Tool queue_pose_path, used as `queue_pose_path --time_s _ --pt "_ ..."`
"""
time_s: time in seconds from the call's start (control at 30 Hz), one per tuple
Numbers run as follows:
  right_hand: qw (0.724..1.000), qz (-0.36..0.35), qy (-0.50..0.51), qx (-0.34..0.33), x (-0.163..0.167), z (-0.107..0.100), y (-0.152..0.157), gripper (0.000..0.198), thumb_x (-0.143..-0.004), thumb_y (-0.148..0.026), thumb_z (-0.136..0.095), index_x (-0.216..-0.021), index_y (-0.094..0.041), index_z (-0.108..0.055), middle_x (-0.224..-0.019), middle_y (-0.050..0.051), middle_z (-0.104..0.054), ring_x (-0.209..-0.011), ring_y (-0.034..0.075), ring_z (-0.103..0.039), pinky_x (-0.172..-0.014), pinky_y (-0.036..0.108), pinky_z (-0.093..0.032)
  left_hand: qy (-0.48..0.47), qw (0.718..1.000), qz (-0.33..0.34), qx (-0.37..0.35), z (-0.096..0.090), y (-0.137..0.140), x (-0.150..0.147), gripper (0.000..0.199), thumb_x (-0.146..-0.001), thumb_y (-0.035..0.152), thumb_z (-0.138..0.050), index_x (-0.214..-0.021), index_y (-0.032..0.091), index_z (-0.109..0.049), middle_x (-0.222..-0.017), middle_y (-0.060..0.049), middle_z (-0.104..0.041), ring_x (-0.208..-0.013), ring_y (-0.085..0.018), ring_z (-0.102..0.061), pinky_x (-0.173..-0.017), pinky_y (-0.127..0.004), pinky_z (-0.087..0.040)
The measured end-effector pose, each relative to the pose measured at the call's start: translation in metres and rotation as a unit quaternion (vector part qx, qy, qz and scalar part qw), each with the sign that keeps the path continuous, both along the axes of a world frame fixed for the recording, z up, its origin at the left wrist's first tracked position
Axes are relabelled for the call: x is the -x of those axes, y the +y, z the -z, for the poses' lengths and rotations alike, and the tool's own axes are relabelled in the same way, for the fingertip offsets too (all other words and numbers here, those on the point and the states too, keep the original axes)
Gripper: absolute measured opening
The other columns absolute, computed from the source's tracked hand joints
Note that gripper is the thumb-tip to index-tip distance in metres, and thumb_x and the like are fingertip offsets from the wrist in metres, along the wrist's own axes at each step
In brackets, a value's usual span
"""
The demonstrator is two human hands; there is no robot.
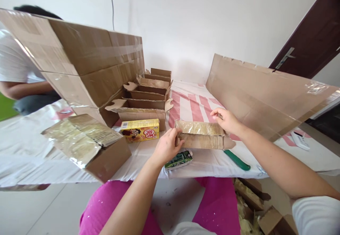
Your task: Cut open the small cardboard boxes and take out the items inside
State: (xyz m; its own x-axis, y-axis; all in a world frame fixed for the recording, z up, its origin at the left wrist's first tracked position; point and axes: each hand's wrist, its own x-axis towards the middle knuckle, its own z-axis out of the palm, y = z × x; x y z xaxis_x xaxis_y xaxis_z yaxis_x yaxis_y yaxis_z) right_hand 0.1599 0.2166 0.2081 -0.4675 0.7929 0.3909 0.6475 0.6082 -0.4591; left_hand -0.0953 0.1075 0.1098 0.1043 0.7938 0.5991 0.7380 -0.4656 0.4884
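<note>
- The flat cardboard piece [203,136] lies on the table between the two hands, a long brown blank with one glossy, foil-like face turned up and a tab sticking out at its right end.
- The left hand [167,146] is closed on the blank's left end, thumb on top; the right hand [225,120] pinches its far upper edge with the fingertips.
- By my reading the step in hand is folding this blank into a small box; the next move likely calls for creasing along the score lines while the left end is kept pinned.
- Just under the left hand lies a small green packet [178,159]; just left of it stands a yellow printed carton [140,130], smooth and rectangular.
- Below the right wrist a green-handled tool [236,160] rests at the table edge [212,171].
- Beyond the hands stands a row of folded open boxes [145,102], matte brown with curved flaps.
- Well left of the left hand sits a box with shiny flaps [87,146], behind it a large taped carton [87,61].
- Right of the right hand leans a big cardboard sheet [265,93].
- Another person [18,75] sits far left.
</note>
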Motion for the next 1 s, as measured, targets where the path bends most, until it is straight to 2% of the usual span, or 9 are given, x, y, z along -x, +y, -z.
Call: queue_pose_path --time_s 0.1,0.23,0.37,0.57,0.67,0.8,0.9,1.0 --pt "1.0 0.013 -0.007 0.023 -0.012 0.0 0.003 0.012 -0.078 -0.021 -0.053 -0.086 -0.02 -0.063 -0.086 0.002 -0.068 -0.077 0.017 -0.061 -0.074 0.032 -0.048 0.001 1.0 -0.001 0.0 -0.001 0.0 0.0 0.027 -0.082 0.02 -0.058 -0.107 0.02 -0.049 -0.076 0.002 -0.052 -0.07 -0.015 -0.055 -0.067 -0.028 -0.045" --pt "0.998 -0.001 -0.051 0.046 -0.015 -0.004 -0.011 0.007 -0.075 -0.027 -0.061 -0.077 -0.021 -0.065 -0.081 0.001 -0.067 -0.072 0.016 -0.06 -0.07 0.03 -0.046 0.005 1.0 -0.002 -0.003 0.0 0.0 -0.001 0.028 -0.083 0.02 -0.059 -0.108 0.021 -0.048 -0.076 0.002 -0.052 -0.069 -0.015 -0.054 -0.067 -0.028 -0.045" --pt "0.996 -0.024 -0.081 0.025 -0.014 -0.007 -0.027 0.003 -0.074 -0.021 -0.061 -0.075 -0.021 -0.064 -0.08 0.0 -0.066 -0.072 0.015 -0.06 -0.07 0.029 -0.046 0.005 1.0 -0.001 -0.008 0.0 0.0 0.0 0.027 -0.082 0.019 -0.059 -0.107 0.021 -0.048 -0.076 0.002 -0.052 -0.07 -0.016 -0.055 -0.067 -0.028 -0.045" --pt "0.995 -0.005 -0.099 0.0 -0.019 -0.004 -0.037 0.01 -0.074 -0.013 -0.058 -0.078 -0.021 -0.062 -0.084 0.001 -0.066 -0.071 0.015 -0.06 -0.068 0.029 -0.046 0.009 1.0 -0.004 -0.001 -0.001 0.0 0.001 0.026 -0.083 0.02 -0.058 -0.107 0.02 -0.047 -0.076 0.002 -0.051 -0.069 -0.016 -0.054 -0.067 -0.028 -0.045" --pt "0.99 -0.041 -0.133 0.002 -0.021 0.0 -0.041 0.012 -0.073 -0.015 -0.063 -0.084 -0.022 -0.064 -0.089 0.001 -0.064 -0.07 0.014 -0.059 -0.067 0.029 -0.047 0.007 1.0 -0.002 0.001 0.0 0.0 0.0 0.026 -0.084 0.02 -0.058 -0.107 0.02 -0.047 -0.076 0.002 -0.051 -0.069 -0.016 -0.054 -0.067 -0.028 -0.044" --pt "0.978 -0.109 -0.167 -0.056 -0.019 0.007 -0.046 0.013 -0.082 -0.015 -0.058 -0.089 -0.022 -0.066 -0.098 0.004 -0.064 -0.088 0.018 -0.061 -0.078 0.032 -0.048 0.01 1.0 -0.005 -0.002 0.001 0.0 0.001 0.027 -0.084 0.02 -0.058 -0.108 0.02 -0.047 -0.079 0.001 -0.052 -0.069 -0.016 -0.054 -0.067 -0.028 -0.045" --pt "0.975 -0.118 -0.168 -0.087 -0.016 0.009 -0.045 0.016 -0.087 -0.016 -0.051 -0.085 -0.021 -0.066 -0.093 0.005 -0.065 -0.088 0.019 -0.06 -0.079 0.033 -0.047 0.014 1.0 -0.008 0.0 0.002 0.0 0.001 0.026 -0.084 0.02 -0.058 -0.108 0.019 -0.047 -0.08 0.001 -0.053 -0.07 -0.016 -0.054 -0.068 -0.028 -0.045" --pt "0.972 -0.121 -0.178 -0.091 -0.012 0.009 -0.042 0.016 -0.087 -0.014 -0.05 -0.083 -0.02 -0.064 -0.088 0.004 -0.064 -0.084 0.018 -0.06 -0.076 0.032 -0.047 0.017 1.0 -0.006 -0.003 0.001 0.0 0.001 0.026 -0.083 0.02 -0.058 -0.107 0.02 -0.047 -0.082 0.0 -0.053 -0.071 -0.016 -0.055 -0.069 -0.028 -0.045"
